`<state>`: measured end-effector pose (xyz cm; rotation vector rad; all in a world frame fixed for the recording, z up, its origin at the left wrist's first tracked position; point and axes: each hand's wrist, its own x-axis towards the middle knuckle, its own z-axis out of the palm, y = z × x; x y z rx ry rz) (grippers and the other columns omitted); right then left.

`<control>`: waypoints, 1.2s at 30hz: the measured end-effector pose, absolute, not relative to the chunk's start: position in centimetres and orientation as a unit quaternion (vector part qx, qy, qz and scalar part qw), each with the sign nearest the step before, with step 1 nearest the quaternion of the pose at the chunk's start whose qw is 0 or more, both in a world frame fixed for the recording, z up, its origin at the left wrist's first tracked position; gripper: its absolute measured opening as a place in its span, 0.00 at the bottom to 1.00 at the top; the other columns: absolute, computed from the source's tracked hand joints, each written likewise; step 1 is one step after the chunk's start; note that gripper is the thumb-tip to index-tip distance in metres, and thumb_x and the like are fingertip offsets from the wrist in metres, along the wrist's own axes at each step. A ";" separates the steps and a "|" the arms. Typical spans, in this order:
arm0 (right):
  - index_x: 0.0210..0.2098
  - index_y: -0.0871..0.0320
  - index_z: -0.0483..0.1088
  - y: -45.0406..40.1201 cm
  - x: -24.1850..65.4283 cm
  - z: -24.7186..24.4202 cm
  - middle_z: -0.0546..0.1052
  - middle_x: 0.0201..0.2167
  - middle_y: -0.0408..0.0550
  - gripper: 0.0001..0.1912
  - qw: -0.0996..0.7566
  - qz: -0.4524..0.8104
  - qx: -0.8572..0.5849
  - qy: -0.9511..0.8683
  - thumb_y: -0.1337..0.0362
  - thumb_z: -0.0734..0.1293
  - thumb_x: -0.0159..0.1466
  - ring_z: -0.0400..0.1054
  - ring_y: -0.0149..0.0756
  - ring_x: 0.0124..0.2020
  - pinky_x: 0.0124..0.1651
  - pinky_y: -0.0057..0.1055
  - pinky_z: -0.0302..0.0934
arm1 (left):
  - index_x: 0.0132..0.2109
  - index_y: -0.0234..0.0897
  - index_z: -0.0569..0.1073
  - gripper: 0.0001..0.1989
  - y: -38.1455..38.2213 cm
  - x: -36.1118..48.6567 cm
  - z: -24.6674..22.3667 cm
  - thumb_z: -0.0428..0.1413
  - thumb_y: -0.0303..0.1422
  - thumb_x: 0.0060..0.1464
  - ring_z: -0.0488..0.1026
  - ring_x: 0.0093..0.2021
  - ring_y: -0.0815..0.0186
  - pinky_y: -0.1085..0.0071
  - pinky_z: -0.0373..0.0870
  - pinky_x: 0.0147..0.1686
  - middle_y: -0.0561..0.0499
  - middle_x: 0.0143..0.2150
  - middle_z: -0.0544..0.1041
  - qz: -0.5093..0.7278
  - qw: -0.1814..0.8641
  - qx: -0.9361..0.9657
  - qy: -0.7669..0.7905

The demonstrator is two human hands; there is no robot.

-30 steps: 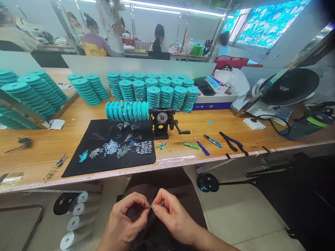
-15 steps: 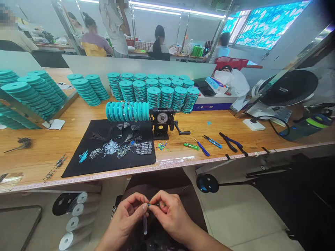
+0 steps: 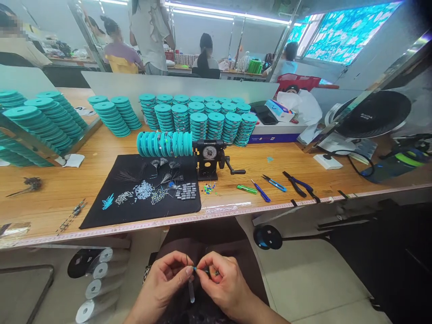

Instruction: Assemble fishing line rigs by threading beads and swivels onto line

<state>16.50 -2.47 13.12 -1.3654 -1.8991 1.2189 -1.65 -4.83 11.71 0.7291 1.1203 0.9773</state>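
Note:
My hands work together low over my lap, below the bench edge. My left hand pinches a thin dark line between thumb and forefinger. My right hand pinches a tiny teal bead on a short strand, its fingertips almost meeting those of my left hand. A small transparent tube hangs down beneath the pinch. My fingers hide most of the small parts.
The wooden bench holds a black mat with sorted beads and bristles, a crank winder, stacks of teal spools, and pliers. Rolls of clear tubing sit below left. Several co-workers are beyond the partition.
Both hands have shifted slightly right and lower. The transparent tube has swung right and stays below the pinch. My fingers still grip the small parts.

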 end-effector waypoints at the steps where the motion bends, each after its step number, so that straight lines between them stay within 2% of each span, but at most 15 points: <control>1: 0.31 0.59 0.75 -2.4 16.5 13.0 0.56 0.16 0.33 0.02 0.256 0.451 -0.506 -0.689 0.67 0.69 0.58 0.51 0.25 0.18 0.26 0.25 0.49 | 0.33 0.36 0.77 0.08 -4.9 -1.6 11.7 0.65 0.35 0.49 0.70 0.31 0.68 0.74 0.68 0.34 0.52 0.32 0.74 0.434 0.677 0.325 0.497; 5: 0.30 0.59 0.75 -2.0 16.5 12.6 0.51 0.16 0.33 0.04 0.268 0.538 -0.506 -0.618 0.65 0.70 0.58 0.45 0.26 0.18 0.22 0.26 0.40 | 0.33 0.36 0.77 0.08 -4.8 -1.3 11.8 0.65 0.35 0.50 0.71 0.32 0.68 0.74 0.68 0.35 0.53 0.32 0.75 0.434 0.678 0.330 0.494; 8: 0.31 0.59 0.74 -1.6 16.8 12.9 0.52 0.18 0.33 0.05 0.265 0.600 -0.477 -0.584 0.64 0.70 0.59 0.44 0.26 0.20 0.22 0.25 0.40 | 0.34 0.36 0.77 0.07 -4.7 -1.3 11.8 0.65 0.35 0.50 0.70 0.31 0.69 0.74 0.67 0.34 0.53 0.32 0.74 0.430 0.691 0.324 0.483; 12: 0.31 0.59 0.73 -1.5 17.1 14.6 0.63 0.21 0.35 0.01 0.265 0.561 -0.457 -0.637 0.68 0.69 0.60 0.57 0.27 0.25 0.32 0.25 0.53 | 0.33 0.35 0.77 0.07 -4.7 -1.7 12.0 0.65 0.34 0.50 0.70 0.30 0.69 0.74 0.67 0.34 0.53 0.30 0.75 0.421 0.698 0.334 0.474; 14: 0.30 0.59 0.72 -1.5 17.2 15.3 0.68 0.23 0.37 0.02 0.262 0.536 -0.452 -0.663 0.71 0.68 0.59 0.62 0.29 0.29 0.37 0.26 0.55 | 0.33 0.35 0.77 0.08 -4.7 -1.8 12.4 0.65 0.35 0.50 0.70 0.31 0.68 0.73 0.67 0.34 0.52 0.31 0.75 0.414 0.689 0.351 0.479; 16: 0.30 0.59 0.71 -1.5 17.2 15.7 0.66 0.22 0.36 0.03 0.251 0.538 -0.449 -0.668 0.71 0.68 0.58 0.60 0.27 0.26 0.33 0.24 0.53 | 0.33 0.35 0.78 0.08 -4.7 -1.8 12.8 0.65 0.35 0.49 0.70 0.31 0.67 0.73 0.67 0.34 0.52 0.30 0.76 0.407 0.682 0.367 0.484; 19: 0.30 0.59 0.71 -1.5 17.1 15.7 0.56 0.18 0.33 0.02 0.237 0.567 -0.453 -0.646 0.71 0.68 0.58 0.50 0.25 0.21 0.24 0.24 0.46 | 0.32 0.35 0.78 0.08 -4.7 -1.9 13.6 0.65 0.36 0.49 0.69 0.31 0.67 0.74 0.67 0.33 0.52 0.30 0.76 0.406 0.667 0.378 0.496; 22: 0.29 0.61 0.73 -1.3 17.1 15.4 0.54 0.18 0.33 0.00 0.241 0.601 -0.466 -0.603 0.69 0.69 0.57 0.46 0.25 0.21 0.22 0.25 0.42 | 0.31 0.36 0.78 0.08 -4.6 -1.8 14.3 0.65 0.36 0.48 0.70 0.31 0.67 0.74 0.67 0.34 0.52 0.30 0.76 0.405 0.651 0.389 0.510; 25: 0.28 0.62 0.74 -1.2 17.2 15.1 0.51 0.16 0.32 0.03 0.248 0.638 -0.466 -0.560 0.67 0.71 0.55 0.42 0.24 0.19 0.21 0.25 0.38 | 0.30 0.36 0.78 0.08 -4.6 -1.7 14.7 0.66 0.36 0.47 0.70 0.31 0.66 0.74 0.67 0.33 0.51 0.30 0.76 0.409 0.647 0.392 0.511; 29: 0.25 0.63 0.73 -1.0 17.0 14.1 0.54 0.13 0.30 0.11 0.248 0.743 -0.415 -0.464 0.62 0.76 0.51 0.40 0.21 0.17 0.20 0.25 0.35 | 0.30 0.36 0.79 0.08 -4.6 -1.7 14.5 0.67 0.36 0.46 0.70 0.32 0.67 0.74 0.67 0.35 0.51 0.30 0.77 0.410 0.670 0.374 0.493; 32: 0.22 0.61 0.69 -1.0 16.5 13.0 0.60 0.12 0.32 0.19 0.223 0.843 -0.348 -0.345 0.56 0.79 0.45 0.45 0.20 0.14 0.19 0.24 0.39 | 0.30 0.36 0.78 0.09 -4.6 -1.8 13.9 0.67 0.37 0.45 0.70 0.31 0.67 0.75 0.67 0.34 0.52 0.29 0.77 0.408 0.709 0.352 0.454; 34: 0.23 0.61 0.68 -1.1 16.2 12.5 0.62 0.13 0.33 0.20 0.227 0.853 -0.342 -0.323 0.55 0.79 0.45 0.46 0.20 0.14 0.19 0.24 0.40 | 0.30 0.35 0.78 0.10 -4.6 -1.9 13.6 0.67 0.37 0.45 0.70 0.30 0.68 0.75 0.67 0.33 0.52 0.29 0.76 0.409 0.716 0.348 0.447; 36: 0.25 0.62 0.70 -1.3 16.0 12.4 0.58 0.13 0.31 0.16 0.255 0.796 -0.391 -0.385 0.59 0.78 0.47 0.43 0.20 0.15 0.19 0.24 0.37 | 0.31 0.35 0.78 0.09 -4.6 -1.9 13.4 0.67 0.35 0.46 0.70 0.31 0.68 0.75 0.67 0.33 0.52 0.29 0.77 0.415 0.692 0.357 0.471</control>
